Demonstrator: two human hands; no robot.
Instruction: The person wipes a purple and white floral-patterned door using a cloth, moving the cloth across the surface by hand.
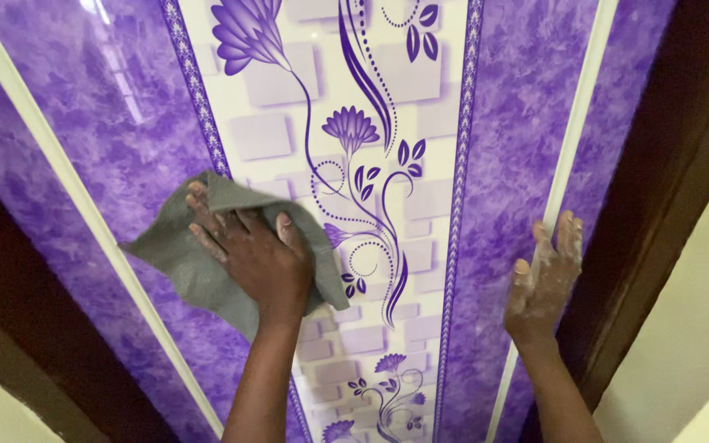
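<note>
Two bare hands are up against a glossy purple door (527,123), and both arms rise from the bottom of the frame. Nearest us, the left hand (252,254) is spread flat, fingers splayed, pressing a grey cloth (190,262) against the door's surface. That's a flat-palm press rather than a closed fist: the cloth is pinned under the palm and fingers, with one corner folded back over the thumb side and a loose flap sticking out to the left. The cloth sits where the marbled purple band meets the pale middle strip (387,74), covering part of the dotted purple border line.

Over on the other side, the right hand (545,275) is open and holding nothing. Its fingers point upward and rest against the door, right by the thin white trim line (572,135) near the door's right edge. The skin there looks pale and filmy, as if wet or soapy.

Further up, the middle strip shows printed purple flowers (248,33), curling stems and faint square shapes, all shiny with reflected light. Beyond the door edges runs a dark brown wooden frame (674,164), and past that a cream wall (699,328).
</note>
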